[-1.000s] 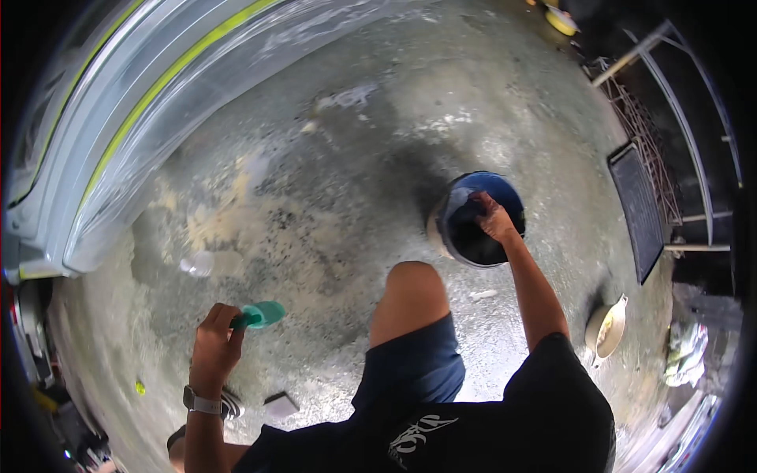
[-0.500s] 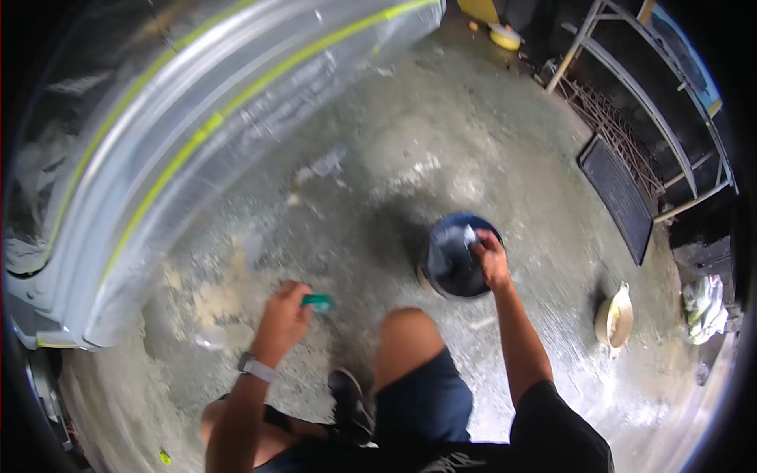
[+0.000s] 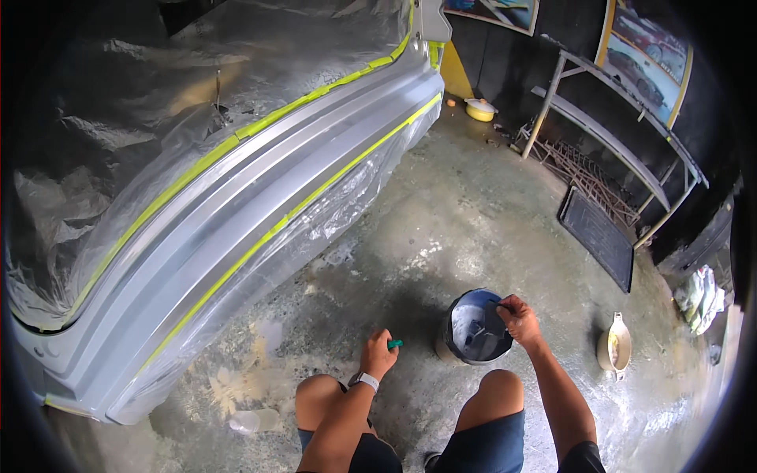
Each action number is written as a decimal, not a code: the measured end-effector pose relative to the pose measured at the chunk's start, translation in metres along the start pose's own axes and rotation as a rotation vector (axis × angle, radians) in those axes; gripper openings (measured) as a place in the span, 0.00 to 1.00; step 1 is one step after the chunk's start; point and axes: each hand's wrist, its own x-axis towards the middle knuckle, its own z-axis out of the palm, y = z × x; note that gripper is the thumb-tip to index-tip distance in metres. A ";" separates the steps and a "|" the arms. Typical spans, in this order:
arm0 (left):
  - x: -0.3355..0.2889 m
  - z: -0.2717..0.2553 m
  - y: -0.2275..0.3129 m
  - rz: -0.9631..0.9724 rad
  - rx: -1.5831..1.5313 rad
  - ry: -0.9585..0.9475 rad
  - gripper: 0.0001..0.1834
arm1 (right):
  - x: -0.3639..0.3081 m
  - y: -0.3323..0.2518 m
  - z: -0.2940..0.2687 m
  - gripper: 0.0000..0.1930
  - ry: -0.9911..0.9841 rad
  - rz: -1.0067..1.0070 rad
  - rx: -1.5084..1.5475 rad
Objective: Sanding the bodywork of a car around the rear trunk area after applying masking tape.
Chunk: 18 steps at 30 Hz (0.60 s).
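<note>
Currently the left hand (image 3: 378, 355) grips a green tool (image 3: 395, 344), the right hand (image 3: 521, 322) perhaps a bucket (image 3: 475, 300).

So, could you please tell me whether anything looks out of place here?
Pale tan patches on the grey floor, left of the left hand, stand out against its darker surface, perhaps spilled or dried residue.

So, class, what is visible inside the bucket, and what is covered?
The bucket shows bluish inner walls and a grey surface with paler patches, possibly reflections. The right hand covers part of the rim; anything beneath that surface is hidden.
</note>
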 end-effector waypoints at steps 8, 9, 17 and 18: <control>-0.005 0.023 -0.040 -0.084 -0.141 0.110 0.20 | 0.011 -0.100 0.000 0.09 -0.290 -0.057 -0.413; -0.001 0.038 -0.040 -0.069 -0.163 0.106 0.20 | 0.010 -0.093 -0.016 0.12 -0.327 -0.046 -0.443; 0.006 0.068 -0.061 0.090 -0.104 0.070 0.28 | -0.011 0.012 -0.011 0.14 -0.270 -0.045 -0.542; 0.007 0.064 -0.062 0.071 -0.089 0.084 0.28 | -0.015 0.036 0.000 0.14 -0.252 -0.086 -0.495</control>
